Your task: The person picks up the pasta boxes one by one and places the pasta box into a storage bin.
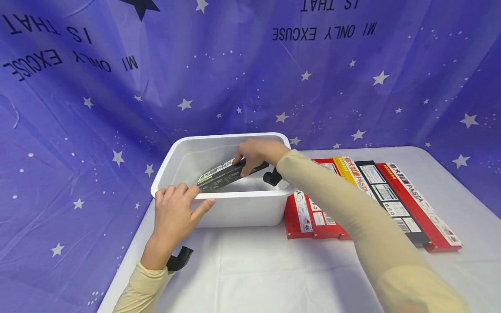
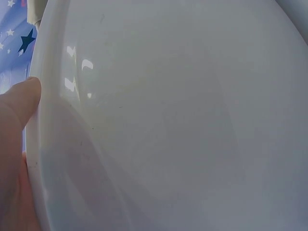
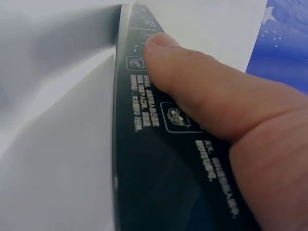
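A white plastic bin [image 1: 242, 211] stands on the table. Inside it, my right hand [image 1: 258, 154] grips a black pasta box [image 1: 223, 179] from above, thumb on the near face and fingers over the far edge. The box slants across the bin, its left end lower and close to the near wall. In the right wrist view, the thumb [image 3: 192, 82] lies along the printed dark side of the box. My left hand [image 1: 176, 213] rests on the bin's near-left rim, fingers over the edge and thumb along the outside. The left wrist view shows mostly the bin's outer wall [image 2: 168, 120].
Right of the bin, several flat pasta boxes lie side by side: red ones [image 1: 422, 204], a black one [image 1: 391, 200] and one with a yellow part [image 1: 344, 167]. My right forearm crosses over some. A purple star-printed curtain [image 1: 242, 87] hangs behind the white table [image 1: 250, 269].
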Action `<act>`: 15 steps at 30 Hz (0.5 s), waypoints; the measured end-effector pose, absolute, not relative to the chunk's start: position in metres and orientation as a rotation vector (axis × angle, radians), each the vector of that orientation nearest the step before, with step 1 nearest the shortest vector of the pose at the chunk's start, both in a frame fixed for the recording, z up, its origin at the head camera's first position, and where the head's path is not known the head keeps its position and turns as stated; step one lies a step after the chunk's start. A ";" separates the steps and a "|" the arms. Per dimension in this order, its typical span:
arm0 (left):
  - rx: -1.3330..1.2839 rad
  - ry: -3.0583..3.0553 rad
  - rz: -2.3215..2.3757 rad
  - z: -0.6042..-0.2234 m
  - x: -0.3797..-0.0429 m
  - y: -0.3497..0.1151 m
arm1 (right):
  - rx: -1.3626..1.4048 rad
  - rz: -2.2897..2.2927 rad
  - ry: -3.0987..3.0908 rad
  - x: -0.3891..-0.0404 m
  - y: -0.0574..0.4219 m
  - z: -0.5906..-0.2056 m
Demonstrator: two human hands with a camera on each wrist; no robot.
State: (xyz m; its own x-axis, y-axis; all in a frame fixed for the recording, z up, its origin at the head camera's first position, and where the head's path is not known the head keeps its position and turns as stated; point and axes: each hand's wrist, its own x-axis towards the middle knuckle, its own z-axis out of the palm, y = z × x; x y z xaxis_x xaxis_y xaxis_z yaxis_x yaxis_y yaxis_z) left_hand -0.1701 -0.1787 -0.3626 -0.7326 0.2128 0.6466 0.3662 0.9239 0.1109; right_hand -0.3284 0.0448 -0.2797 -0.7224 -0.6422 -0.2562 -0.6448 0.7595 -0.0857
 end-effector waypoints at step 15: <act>-0.415 -2.402 -0.298 -0.364 -0.171 -0.179 | -0.972 0.000 2.672 -0.332 0.043 -0.282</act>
